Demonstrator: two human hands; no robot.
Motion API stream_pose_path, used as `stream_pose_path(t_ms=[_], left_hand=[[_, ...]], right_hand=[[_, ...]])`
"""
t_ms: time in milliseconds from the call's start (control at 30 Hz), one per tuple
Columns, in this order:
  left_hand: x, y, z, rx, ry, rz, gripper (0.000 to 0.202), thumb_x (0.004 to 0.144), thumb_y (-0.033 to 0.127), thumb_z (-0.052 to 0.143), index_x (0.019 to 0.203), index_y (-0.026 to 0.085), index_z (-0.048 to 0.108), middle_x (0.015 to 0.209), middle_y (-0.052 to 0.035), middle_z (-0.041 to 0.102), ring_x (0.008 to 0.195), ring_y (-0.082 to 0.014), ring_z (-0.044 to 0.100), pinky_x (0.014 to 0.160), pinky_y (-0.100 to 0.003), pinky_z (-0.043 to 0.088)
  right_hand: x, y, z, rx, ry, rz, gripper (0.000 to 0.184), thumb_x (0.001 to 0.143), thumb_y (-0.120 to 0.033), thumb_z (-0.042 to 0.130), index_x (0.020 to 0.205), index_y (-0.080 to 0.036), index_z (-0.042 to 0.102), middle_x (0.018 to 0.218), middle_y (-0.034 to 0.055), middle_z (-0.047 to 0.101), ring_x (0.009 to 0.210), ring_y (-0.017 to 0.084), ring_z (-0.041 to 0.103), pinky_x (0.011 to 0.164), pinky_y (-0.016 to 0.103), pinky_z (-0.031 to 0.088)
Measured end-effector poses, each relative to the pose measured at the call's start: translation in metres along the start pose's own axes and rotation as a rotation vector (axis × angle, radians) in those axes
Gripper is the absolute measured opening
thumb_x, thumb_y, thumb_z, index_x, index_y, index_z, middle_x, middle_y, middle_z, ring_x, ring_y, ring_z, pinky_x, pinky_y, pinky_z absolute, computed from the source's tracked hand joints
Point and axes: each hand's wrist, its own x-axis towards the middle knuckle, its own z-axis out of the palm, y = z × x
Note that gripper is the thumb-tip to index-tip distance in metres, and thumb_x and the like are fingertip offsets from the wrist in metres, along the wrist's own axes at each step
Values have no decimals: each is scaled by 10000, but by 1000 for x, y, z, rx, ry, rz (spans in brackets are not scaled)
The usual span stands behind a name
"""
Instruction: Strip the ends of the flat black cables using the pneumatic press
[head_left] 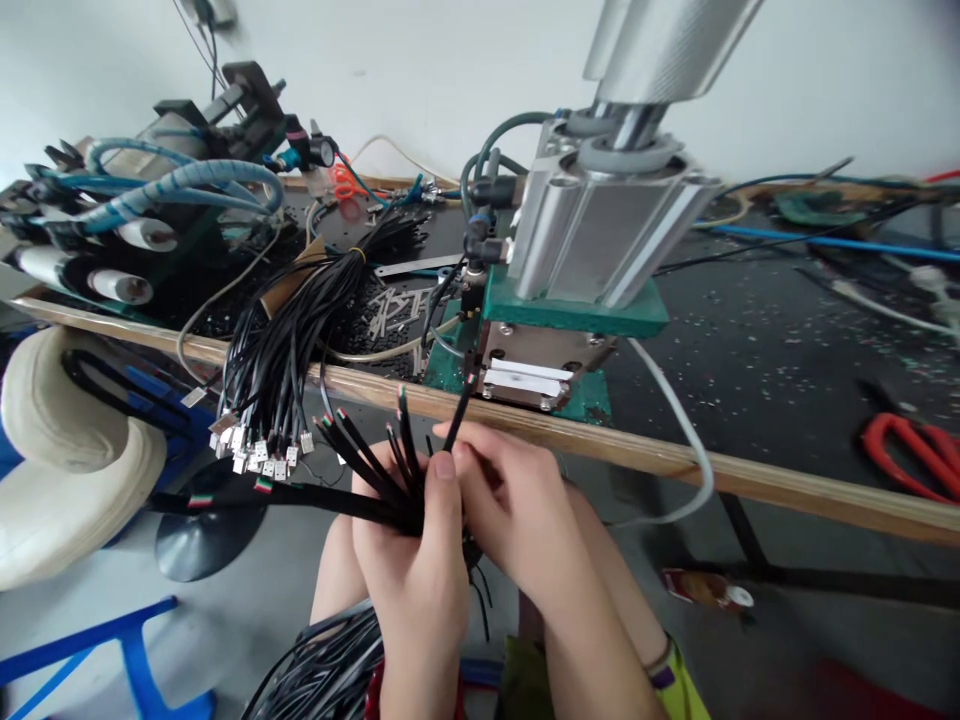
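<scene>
My left hand point(416, 560) is closed round a bundle of black cables point(367, 465) whose stripped ends fan upward, showing red, white and green cores. My right hand point(510, 500) pinches one black cable point(459, 412) from that bundle, its tip pointing up at the jaw of the pneumatic press point(540, 380). The press stands on a green base point(574, 310) at the bench edge, under a large aluminium cylinder point(607, 225). More black cable lies coiled in my lap point(330, 670).
A bundle of finished cables with white connectors point(262, 440) hangs over the wooden bench edge point(750, 475). Air hoses and machinery point(150, 200) stand at far left. Red-handled cutters point(911, 450) lie at right. A white hose point(675, 420) droops off the bench. Blue stool frame point(127, 640) at lower left.
</scene>
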Motion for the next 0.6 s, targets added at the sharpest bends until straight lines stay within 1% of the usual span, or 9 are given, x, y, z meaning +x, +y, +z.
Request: stream_pose_path(t_ms=[67, 100, 133, 200, 300, 367, 433, 533, 600], left_hand=[[-2, 2, 6, -17, 4, -21, 343, 980, 421, 975, 970, 244, 681, 743, 77, 552, 601, -84, 527, 549, -158, 472], [-3, 2, 10, -27, 0, -44, 371, 960, 406, 991, 943, 244, 657, 767, 66, 588, 635, -93, 576, 581, -164, 509], [-4, 2, 13, -37, -5, -67, 404, 942, 392, 1004, 914, 243, 629, 790, 56, 614, 670, -103, 615, 615, -172, 542], [-7, 1, 19, -48, -19, -108, 453, 925, 377, 1015, 880, 244, 584, 822, 44, 633, 728, -118, 650, 673, -189, 584], [-12, -4, 22, -72, -39, -159, 451, 952, 407, 996, 897, 248, 577, 845, 41, 615, 749, -124, 640, 682, -198, 581], [-16, -7, 23, -89, -57, -179, 423, 981, 417, 972, 931, 251, 586, 873, 34, 632, 764, -129, 649, 681, -203, 574], [-19, -9, 25, -103, -75, -174, 408, 994, 389, 961, 947, 259, 578, 874, 39, 638, 762, -128, 659, 679, -203, 572], [-22, -7, 32, -122, -71, -156, 390, 1005, 304, 939, 943, 275, 555, 861, 54, 618, 776, -129, 678, 705, -202, 592], [-23, -4, 38, -125, -61, -144, 367, 1022, 256, 904, 944, 283, 546, 878, 54, 612, 803, -129, 694, 728, -201, 604]], right_hand=[[-5, 2, -4, 332, 50, -29, 290, 1098, -342, 638, 1132, -242, 908, 853, 55, 861, 774, 249, 806, 664, 322, 552], [-7, 4, -4, 471, 49, -19, 281, 1099, -390, 676, 1119, -255, 922, 838, 49, 864, 789, 255, 827, 668, 321, 586], [-8, 4, -3, 572, 55, -2, 271, 1093, -427, 718, 1062, -266, 933, 830, 47, 869, 808, 260, 844, 679, 319, 613], [-9, 4, 1, 682, 131, 60, 260, 1059, -454, 803, 931, -272, 936, 847, 50, 890, 822, 255, 854, 699, 313, 638], [-7, 0, 7, 768, 282, 199, 277, 996, -448, 883, 799, -254, 909, 778, 46, 868, 692, 217, 790, 625, 295, 586], [-5, -4, 8, 822, 333, 251, 311, 979, -442, 882, 740, -243, 877, 702, 37, 820, 643, 203, 744, 610, 297, 557], [-3, -6, 6, 826, 350, 264, 341, 985, -414, 846, 693, -239, 835, 659, 29, 776, 621, 192, 704, 607, 301, 539], [3, -7, -1, 782, 323, 263, 375, 1008, -368, 769, 653, -248, 777, 627, 24, 717, 584, 188, 647, 555, 308, 500], [6, -7, -4, 754, 298, 230, 384, 1013, -329, 731, 635, -263, 743, 606, 25, 686, 564, 197, 634, 522, 319, 491]])
